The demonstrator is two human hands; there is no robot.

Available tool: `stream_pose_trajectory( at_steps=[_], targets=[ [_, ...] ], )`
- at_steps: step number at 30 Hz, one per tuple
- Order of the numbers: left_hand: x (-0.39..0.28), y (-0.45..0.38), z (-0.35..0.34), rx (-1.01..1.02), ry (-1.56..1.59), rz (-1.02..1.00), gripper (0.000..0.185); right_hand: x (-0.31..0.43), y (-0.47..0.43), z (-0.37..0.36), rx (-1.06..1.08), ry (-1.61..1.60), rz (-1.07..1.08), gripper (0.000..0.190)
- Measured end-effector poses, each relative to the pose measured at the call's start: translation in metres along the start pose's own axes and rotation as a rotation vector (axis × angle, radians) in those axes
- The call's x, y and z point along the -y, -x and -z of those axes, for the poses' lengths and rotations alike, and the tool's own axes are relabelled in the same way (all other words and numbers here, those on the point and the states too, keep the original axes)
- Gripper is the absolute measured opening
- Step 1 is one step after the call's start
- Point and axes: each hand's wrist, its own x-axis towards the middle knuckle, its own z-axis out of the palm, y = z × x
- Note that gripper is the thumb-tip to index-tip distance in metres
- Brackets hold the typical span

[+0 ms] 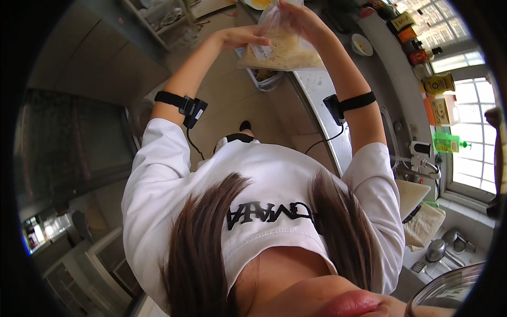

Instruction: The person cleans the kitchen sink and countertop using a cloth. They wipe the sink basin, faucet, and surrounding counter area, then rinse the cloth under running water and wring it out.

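Observation:
A clear plastic bag of pale noodles [291, 51] hangs between my two hands at the top of the view. A white label with print [262, 51] shows on its left side. My left hand [247, 36] holds the bag's left side, thumb towards me. With bent fingers, my right hand [303, 19] grips the gathered upper part of the plastic; some fingertips are cut off by the picture's top edge. Partly hidden below the bag is a plastic container [264, 84] with dark, leafy-looking contents.
A steel counter [313, 93] runs along my right, bearing a white bowl [361, 44]. Yellow food lies on a plate [253, 4] at the top. Bottles [437, 83] line the windowsill. Farther back are a tap [429, 170], a cutting board [412, 196], a cloth [425, 228] and ladles [435, 250].

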Motion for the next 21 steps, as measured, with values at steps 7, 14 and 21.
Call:
stream_pose_trajectory(
  at_steps=[7,14,21],
  targets=[
    [0.003,0.125,0.018,-0.338,0.35,0.123,0.069,-0.017,-0.078,-0.164,0.052,1.017,0.126,0.032],
    [0.067,0.283,0.063,-0.689,0.733,-0.171,0.044,-0.083,-0.154,-0.354,0.599,0.243,-0.186,0.025],
    [0.15,0.445,0.125,-1.059,0.32,0.203,0.044,-0.224,-0.314,-0.462,0.334,-0.157,-0.34,0.026]
  ],
)
